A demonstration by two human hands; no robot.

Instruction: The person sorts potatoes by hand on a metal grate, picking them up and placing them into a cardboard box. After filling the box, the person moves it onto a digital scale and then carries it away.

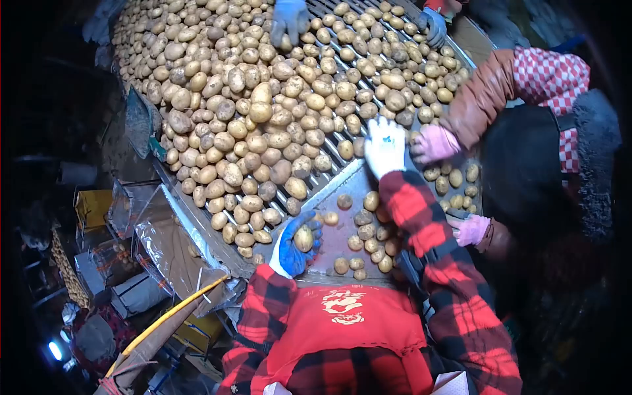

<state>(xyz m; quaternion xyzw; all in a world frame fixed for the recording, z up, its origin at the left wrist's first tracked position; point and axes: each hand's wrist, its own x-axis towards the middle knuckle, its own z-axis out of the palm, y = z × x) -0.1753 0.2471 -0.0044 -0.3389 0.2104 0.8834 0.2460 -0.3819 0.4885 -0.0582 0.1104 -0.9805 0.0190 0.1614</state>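
My left hand (297, 247), in a blue and white glove, is closed around a potato (303, 238) at the near edge of the potato heap. My right hand (385, 146), in a white glove seen from the back, reaches forward to the slatted grate (322, 179). Its fingers are stretched out toward potatoes there, and its palm is hidden. Between my arms, several loose potatoes (368, 232) lie on a flat metal ledge (322, 253). A large heap of potatoes (230, 99) covers most of the grate ahead and to the left.
To the right, a co-worker's pink-gloved hands (436, 145) are close to my right hand, near more potatoes (454, 178). Other people's gloved hands (289, 20) work at the far side. At lower left are a yellow-edged rail (164, 316) and plastic-covered boxes (174, 240).
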